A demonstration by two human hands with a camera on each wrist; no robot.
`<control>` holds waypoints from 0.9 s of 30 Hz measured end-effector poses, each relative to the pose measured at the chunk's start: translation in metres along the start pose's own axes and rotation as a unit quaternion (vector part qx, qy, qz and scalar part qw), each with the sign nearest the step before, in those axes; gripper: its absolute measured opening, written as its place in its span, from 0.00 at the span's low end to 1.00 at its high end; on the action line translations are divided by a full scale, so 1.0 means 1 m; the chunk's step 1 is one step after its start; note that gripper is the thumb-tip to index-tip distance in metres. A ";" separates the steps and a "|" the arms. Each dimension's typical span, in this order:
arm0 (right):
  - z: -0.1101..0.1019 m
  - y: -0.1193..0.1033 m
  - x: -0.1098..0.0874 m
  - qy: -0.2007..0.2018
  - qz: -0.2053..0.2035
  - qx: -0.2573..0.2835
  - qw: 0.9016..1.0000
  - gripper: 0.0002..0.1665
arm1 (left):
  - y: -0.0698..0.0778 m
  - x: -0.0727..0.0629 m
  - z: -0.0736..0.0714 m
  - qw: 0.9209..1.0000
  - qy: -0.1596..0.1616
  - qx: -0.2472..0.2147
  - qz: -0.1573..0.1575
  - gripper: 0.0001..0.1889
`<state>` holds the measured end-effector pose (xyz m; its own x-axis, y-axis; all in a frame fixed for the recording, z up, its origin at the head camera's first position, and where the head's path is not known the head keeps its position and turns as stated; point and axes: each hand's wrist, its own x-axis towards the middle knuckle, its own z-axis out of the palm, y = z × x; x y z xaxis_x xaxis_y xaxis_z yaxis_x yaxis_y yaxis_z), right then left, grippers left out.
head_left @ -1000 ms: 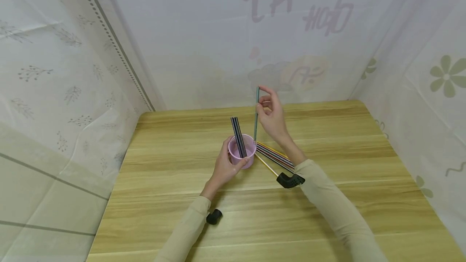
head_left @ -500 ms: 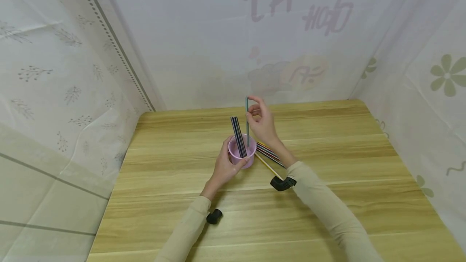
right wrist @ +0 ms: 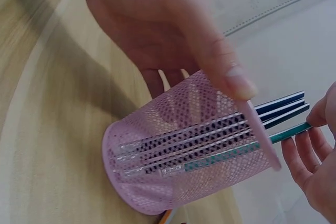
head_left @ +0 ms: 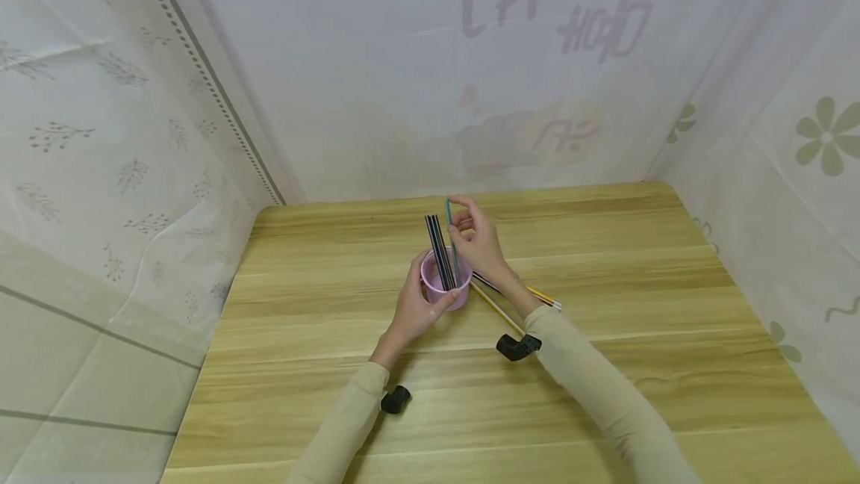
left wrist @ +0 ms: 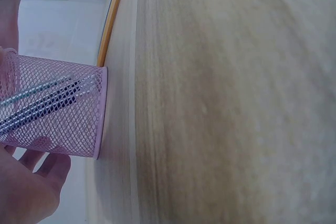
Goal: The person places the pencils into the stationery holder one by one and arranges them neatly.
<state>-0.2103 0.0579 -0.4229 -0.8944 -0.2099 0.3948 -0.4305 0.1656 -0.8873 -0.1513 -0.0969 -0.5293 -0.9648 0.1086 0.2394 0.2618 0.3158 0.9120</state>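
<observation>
My left hand point(head_left: 419, 305) grips the side of a pink mesh pencil cup point(right wrist: 184, 108), thumb at its rim. Inside, several dark striped pencils point(head_left: 437, 245) lean together toward the left. With my right hand point(head_left: 478, 241) I pinch a green pencil point(right wrist: 291, 132) near its upper end. Its lower part is inside the cup beside the dark ones, its silvery end close to the cup's bottom in the right wrist view. The left wrist view shows the mesh cup point(left wrist: 58, 135) from the side, my left fingers under its wall.
Right of the cup, a yellow pencil point(head_left: 496, 306) and other pencils point(head_left: 544, 297) lie on the wooden table point(head_left: 457, 417), partly hidden by my right forearm. Black wrist cameras point(head_left: 517, 347) sit at both cuffs. Patterned cloth walls point(head_left: 376, 95) stand behind and beside the table.
My right hand has moved left and down, bringing the green pencil from beside the rim into the cup. My left hand and the cup have stayed in place.
</observation>
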 end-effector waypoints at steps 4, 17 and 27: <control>-0.001 0.004 -0.004 -0.007 0.017 -0.016 1.000 0.30 | -0.001 0.000 0.000 1.000 -0.004 -0.003 -0.004 0.47; -0.009 0.056 0.000 0.008 0.048 -0.029 0.998 0.31 | -0.001 0.001 0.001 1.000 0.003 -0.003 -0.003 0.47; -0.029 0.078 -0.005 0.005 0.092 -0.060 0.994 0.29 | -0.002 0.000 0.001 1.000 0.003 -0.017 0.010 0.47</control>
<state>-0.2425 0.0995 -0.4874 -0.9605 -0.1550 0.2310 -0.2696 0.3141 -0.9103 -0.1516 -0.0962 -0.5318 -0.9596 0.1090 0.2594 0.2800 0.2821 0.9176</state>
